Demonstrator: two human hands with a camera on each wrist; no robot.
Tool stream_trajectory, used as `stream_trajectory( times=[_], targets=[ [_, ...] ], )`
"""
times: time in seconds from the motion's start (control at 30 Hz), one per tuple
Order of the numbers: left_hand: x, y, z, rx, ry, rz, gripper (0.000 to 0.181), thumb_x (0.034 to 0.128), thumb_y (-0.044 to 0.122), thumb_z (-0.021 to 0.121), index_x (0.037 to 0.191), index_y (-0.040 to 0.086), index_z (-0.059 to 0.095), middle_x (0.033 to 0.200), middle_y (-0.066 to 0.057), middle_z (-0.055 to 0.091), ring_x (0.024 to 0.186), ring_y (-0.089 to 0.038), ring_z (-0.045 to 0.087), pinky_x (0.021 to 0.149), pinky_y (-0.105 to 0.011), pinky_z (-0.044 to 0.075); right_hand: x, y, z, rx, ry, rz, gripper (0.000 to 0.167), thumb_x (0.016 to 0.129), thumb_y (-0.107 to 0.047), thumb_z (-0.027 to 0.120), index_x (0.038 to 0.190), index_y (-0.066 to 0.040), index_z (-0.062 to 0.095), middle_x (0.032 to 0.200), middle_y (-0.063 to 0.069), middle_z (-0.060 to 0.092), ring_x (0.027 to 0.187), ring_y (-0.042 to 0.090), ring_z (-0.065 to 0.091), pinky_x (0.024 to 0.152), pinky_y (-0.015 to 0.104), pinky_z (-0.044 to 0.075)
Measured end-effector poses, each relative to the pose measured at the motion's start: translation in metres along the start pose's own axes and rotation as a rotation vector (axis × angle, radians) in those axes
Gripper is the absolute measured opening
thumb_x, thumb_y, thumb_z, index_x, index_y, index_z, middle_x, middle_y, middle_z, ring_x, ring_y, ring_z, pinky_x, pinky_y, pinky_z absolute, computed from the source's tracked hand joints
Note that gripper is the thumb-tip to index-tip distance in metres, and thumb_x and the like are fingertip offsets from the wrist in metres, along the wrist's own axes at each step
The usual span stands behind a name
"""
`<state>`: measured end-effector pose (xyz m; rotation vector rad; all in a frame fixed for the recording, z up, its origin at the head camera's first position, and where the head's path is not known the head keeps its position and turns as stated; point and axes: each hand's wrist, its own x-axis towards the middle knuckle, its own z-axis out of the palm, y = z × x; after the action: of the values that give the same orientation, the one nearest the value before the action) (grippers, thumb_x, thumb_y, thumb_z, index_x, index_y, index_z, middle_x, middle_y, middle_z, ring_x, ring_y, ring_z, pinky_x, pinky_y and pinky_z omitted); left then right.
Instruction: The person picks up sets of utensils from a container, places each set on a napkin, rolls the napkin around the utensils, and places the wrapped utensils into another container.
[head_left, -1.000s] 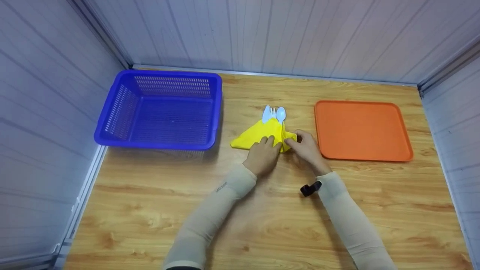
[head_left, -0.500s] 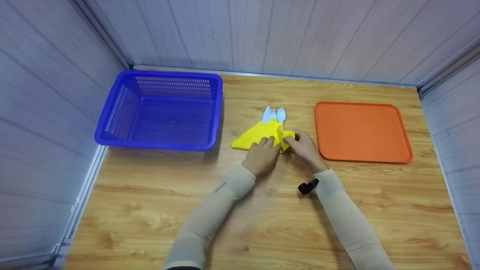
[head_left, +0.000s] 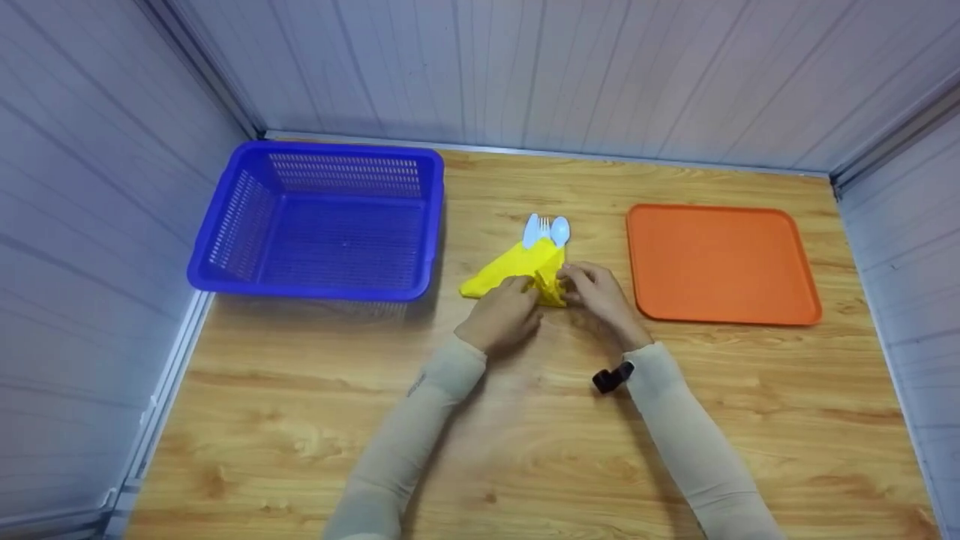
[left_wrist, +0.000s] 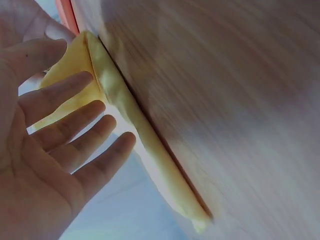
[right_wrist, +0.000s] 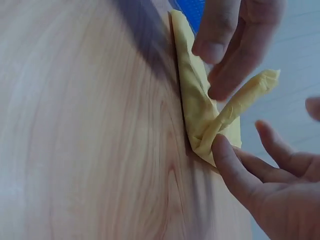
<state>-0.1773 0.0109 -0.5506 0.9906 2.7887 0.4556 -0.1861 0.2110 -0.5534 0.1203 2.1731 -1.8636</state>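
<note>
Bright yellow cloth (head_left: 517, 264); bluish-white knife (head_left: 532, 231), fork (head_left: 544, 229) and spoon (head_left: 559, 232); deep blue basket (head_left: 307, 291), slot-patterned sides; plain orange tray (head_left: 724, 266); brown wood-grain counter (head_left: 525, 457); off-white sleeves (head_left: 409, 427); pale grey wall (head_left: 495, 75), darker lines.

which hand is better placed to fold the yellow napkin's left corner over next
Likely the left hand: it is nearer that pointed corner, and its spread fingers hold nothing. The right hand sits at the opposite side, its thumb touching the napkin by the raised flap.
</note>
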Motion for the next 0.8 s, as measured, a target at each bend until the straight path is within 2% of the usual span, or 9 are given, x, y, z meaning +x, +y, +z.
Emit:
stream_trajectory(
  times=[0.07, 0.2, 0.37, 0.53, 0.67, 0.8],
  targets=[
    [-0.004, -0.006, -0.001, -0.013, 0.016, -0.019, 0.026, 0.0988, 0.022, 0.059, 0.111, 0.001, 0.068, 0.13, -0.018, 0.058, 0.12, -0.033, 0.054, 0.105, -0.043, 0.043, -0.002, 0.002, 0.0, -0.1, -0.033, -0.059, 0.032, 0.105, -0.02, 0.053, 0.114, 0.008, 0.067, 0.124, 0.024, 0.06, 0.118, 0.033, 0.056, 0.103, 0.044, 0.046],
    [-0.012, -0.015, 0.0, -0.028, 0.032, -0.07, 0.021, 0.0981, 0.021, 0.059, 0.104, 0.003, 0.07, 0.123, -0.015, 0.061, 0.112, -0.032, 0.058, 0.099, -0.043, 0.047, -0.006, 0.005, 0.003, -0.431, -0.069, -0.22, 0.02, 0.099, -0.006, 0.061, 0.114, 0.003, 0.071, 0.135, 0.022, 0.058, 0.13, 0.036, 0.049, 0.111, 0.047, 0.035],
    [-0.017, -0.02, 0.0, -0.065, 0.032, -0.093, 0.019, 0.0981, 0.019, 0.058, 0.105, 0.004, 0.069, 0.118, -0.012, 0.062, 0.107, -0.029, 0.059, 0.093, -0.041, 0.051, -0.009, 0.005, 0.018, -0.684, -0.045, -0.338, 0.02, 0.094, -0.005, 0.067, 0.111, 0.005, 0.071, 0.133, 0.028, 0.055, 0.128, 0.043, 0.048, 0.106, 0.051, 0.04],
    [-0.021, -0.024, -0.001, -0.066, 0.034, -0.11, 0.02, 0.0981, 0.019, 0.058, 0.104, 0.004, 0.07, 0.118, -0.013, 0.062, 0.107, -0.03, 0.059, 0.091, -0.042, 0.052, -0.011, 0.005, 0.031, -0.817, 0.008, -0.386, 0.021, 0.093, -0.005, 0.069, 0.11, 0.007, 0.069, 0.128, 0.028, 0.055, 0.121, 0.044, 0.05, 0.102, 0.05, 0.043],
    [-0.024, -0.029, -0.002, -0.031, 0.063, -0.182, 0.021, 0.0975, 0.021, 0.06, 0.096, 0.002, 0.071, 0.118, -0.014, 0.062, 0.108, -0.032, 0.058, 0.088, -0.044, 0.053, -0.011, 0.005, 0.037, -0.867, 0.034, -0.38, 0.02, 0.093, -0.005, 0.069, 0.11, 0.006, 0.068, 0.127, 0.028, 0.055, 0.117, 0.044, 0.05, 0.101, 0.05, 0.041],
    [-0.024, -0.033, -0.003, 0.009, 0.112, -0.28, 0.026, 0.0962, 0.022, 0.061, 0.101, -0.002, 0.069, 0.117, -0.019, 0.061, 0.107, -0.036, 0.058, 0.084, -0.046, 0.054, -0.011, 0.006, 0.041, -0.901, 0.054, -0.406, 0.018, 0.093, -0.005, 0.068, 0.107, 0.006, 0.067, 0.124, 0.028, 0.056, 0.114, 0.045, 0.05, 0.099, 0.051, 0.041]
  ],
)
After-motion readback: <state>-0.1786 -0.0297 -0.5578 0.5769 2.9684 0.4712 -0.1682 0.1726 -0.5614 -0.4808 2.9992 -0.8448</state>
